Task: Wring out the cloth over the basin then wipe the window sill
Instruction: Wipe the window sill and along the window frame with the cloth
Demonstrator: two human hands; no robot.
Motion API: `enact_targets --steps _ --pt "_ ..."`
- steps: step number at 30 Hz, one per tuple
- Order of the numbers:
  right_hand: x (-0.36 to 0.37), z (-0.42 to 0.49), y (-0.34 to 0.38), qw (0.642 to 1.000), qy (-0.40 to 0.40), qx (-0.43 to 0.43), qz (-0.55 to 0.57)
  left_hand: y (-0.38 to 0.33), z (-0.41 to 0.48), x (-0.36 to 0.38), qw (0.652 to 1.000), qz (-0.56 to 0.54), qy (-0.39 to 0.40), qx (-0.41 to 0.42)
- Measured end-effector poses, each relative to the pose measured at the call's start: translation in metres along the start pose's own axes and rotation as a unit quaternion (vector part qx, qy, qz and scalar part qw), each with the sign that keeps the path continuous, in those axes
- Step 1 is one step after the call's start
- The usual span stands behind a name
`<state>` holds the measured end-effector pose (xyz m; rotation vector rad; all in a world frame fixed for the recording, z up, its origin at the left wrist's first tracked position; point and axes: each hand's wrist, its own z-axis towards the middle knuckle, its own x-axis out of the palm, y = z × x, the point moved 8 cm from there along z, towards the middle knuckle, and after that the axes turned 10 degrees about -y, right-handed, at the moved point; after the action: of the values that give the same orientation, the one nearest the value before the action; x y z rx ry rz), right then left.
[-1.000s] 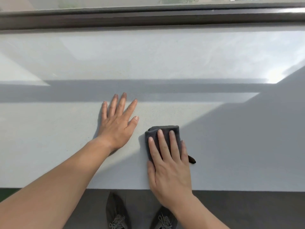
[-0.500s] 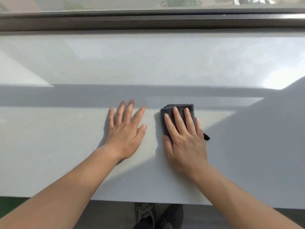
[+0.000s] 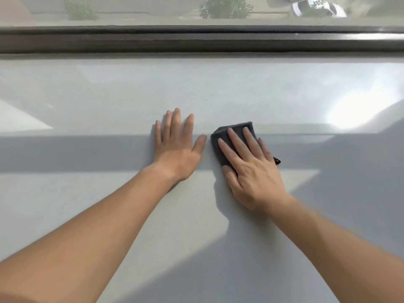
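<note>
Right now the cloth (image 3: pixel 236 136) is a folded dark grey pad pinned flat on the window sill (image 3: pixel 87 204) under the right hand (image 3: pixel 251 169); fingers (image 3: pixel 235 139) are spread over it, pressing rather than gripping. Left hand (image 3: pixel 176 149) lies flat and open on the sill just beside the cloth's left edge, thumb nearly touching it, holding nothing. Cloth's long axis runs roughly toward the window frame (image 3: pixel 196 40), tilted slightly left along the fingers; its far edge pokes past the fingertips. A small dark tag shows by the little finger. No basin in view, so wiping looks underway. Bare sill lies ahead toward the frame and out to the right.
</note>
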<state>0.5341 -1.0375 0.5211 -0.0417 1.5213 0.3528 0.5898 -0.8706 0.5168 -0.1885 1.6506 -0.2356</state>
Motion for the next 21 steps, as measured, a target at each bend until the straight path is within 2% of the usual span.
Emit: enact_targets --steps 4,6,8,10,12,14,17,18,19,21 --pt "-0.008 0.064 -0.075 0.986 -0.009 0.166 -0.014 0.001 0.007 0.004 1.0 0.009 0.021 0.0" --pt "-0.009 0.081 -0.072 0.977 -0.022 0.21 -0.024 0.001 0.011 0.003 1.0 0.016 0.018 -0.006" --pt "-0.004 0.077 -0.044 0.985 -0.01 0.17 -0.02 -0.002 0.02 -0.002 1.0 0.012 -0.006 -0.015" --pt "0.001 0.061 -0.014 0.998 0.011 0.063 -0.009 -0.004 0.035 -0.008 0.999 -0.005 -0.039 -0.024" --pt "-0.001 0.06 -0.018 1.0 0.03 -0.007 0.003 -0.003 0.051 -0.007 0.999 -0.023 -0.029 -0.022" --pt "-0.006 0.088 -0.061 0.999 0.006 0.038 -0.012 0.0 0.063 -0.002 1.0 -0.021 0.002 -0.02" --pt "-0.015 0.142 -0.125 0.975 -0.014 0.223 -0.013 0.0 0.067 0.002 1.0 0.003 0.017 -0.016" --pt "-0.015 0.153 -0.126 0.968 -0.021 0.249 -0.016 -0.001 0.067 0.003 1.0 0.003 0.015 -0.016" --pt "-0.012 0.16 -0.114 0.969 -0.028 0.247 -0.019 -0.001 0.067 0.003 1.0 0.001 0.013 -0.015" --pt "-0.003 0.162 -0.067 0.986 -0.024 0.167 -0.011 0.0 0.068 0.002 1.0 0.0 0.009 -0.015"
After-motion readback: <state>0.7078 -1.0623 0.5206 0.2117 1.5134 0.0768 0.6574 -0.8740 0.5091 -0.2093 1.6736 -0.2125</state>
